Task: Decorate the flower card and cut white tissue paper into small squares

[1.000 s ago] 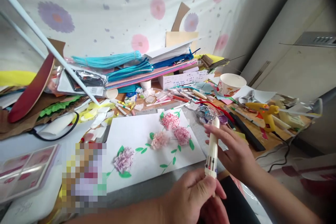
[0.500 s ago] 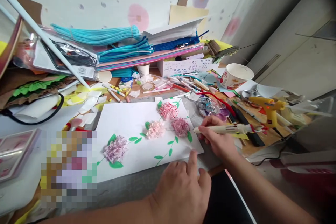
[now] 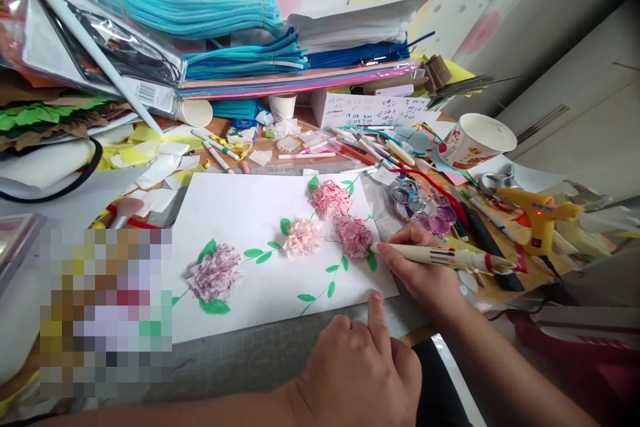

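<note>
1. The right hand (image 3: 425, 277) has its thumb and fingers clamped on a thick cream-coloured plastic pen (image 3: 440, 256)
2. The pen's tip is just beside a dark-pink crumpled-paper flower (image 3: 354, 235) on a white rectangular paper sheet (image 3: 265, 207); I cannot tell whether it touches the sheet
3. The left hand (image 3: 363, 363) stretches its index finger to the sheet's near edge, other fingers curled; whether those hold anything, I cannot tell
4. A yellow plastic glue gun (image 3: 543, 217) is behind the pen's far end
</note>
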Tool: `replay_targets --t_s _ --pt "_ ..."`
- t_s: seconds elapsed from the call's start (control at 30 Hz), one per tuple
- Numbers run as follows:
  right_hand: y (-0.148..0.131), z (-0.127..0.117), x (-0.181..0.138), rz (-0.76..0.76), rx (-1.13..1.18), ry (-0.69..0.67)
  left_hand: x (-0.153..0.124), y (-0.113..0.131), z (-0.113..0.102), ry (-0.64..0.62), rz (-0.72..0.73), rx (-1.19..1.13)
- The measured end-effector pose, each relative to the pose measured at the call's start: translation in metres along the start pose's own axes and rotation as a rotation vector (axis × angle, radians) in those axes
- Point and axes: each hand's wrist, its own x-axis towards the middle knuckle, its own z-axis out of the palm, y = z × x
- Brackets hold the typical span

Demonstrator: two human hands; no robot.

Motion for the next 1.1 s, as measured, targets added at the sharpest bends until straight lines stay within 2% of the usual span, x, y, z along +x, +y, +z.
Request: replay_targets --t_s 0.13,0.43,0.77,0.93,1.1 --pt "0.0 -0.001 0.0 -0.051 -0.072 0.015 -0.001 0.001 0.0 0.017 -0.012 0.004" --pt "-0.002 -0.008 -0.003 -0.083 -0.049 -0.052 -0.002 0.003 -0.003 -0.06 -0.001 -0.038" --pt "0.001 -0.014 -0.007 -0.138 -0.045 -0.141 -0.002 0.003 -0.004 -0.026 -0.012 -0.038" --pt "0.002 -0.013 -0.007 -0.057 0.053 -0.063 -0.002 0.003 -0.002 -0.059 0.004 -0.045" --pt "-0.002 -0.01 -0.005 -0.039 -0.026 -0.039 -0.002 0.003 -0.003 -0.103 0.009 -0.058"
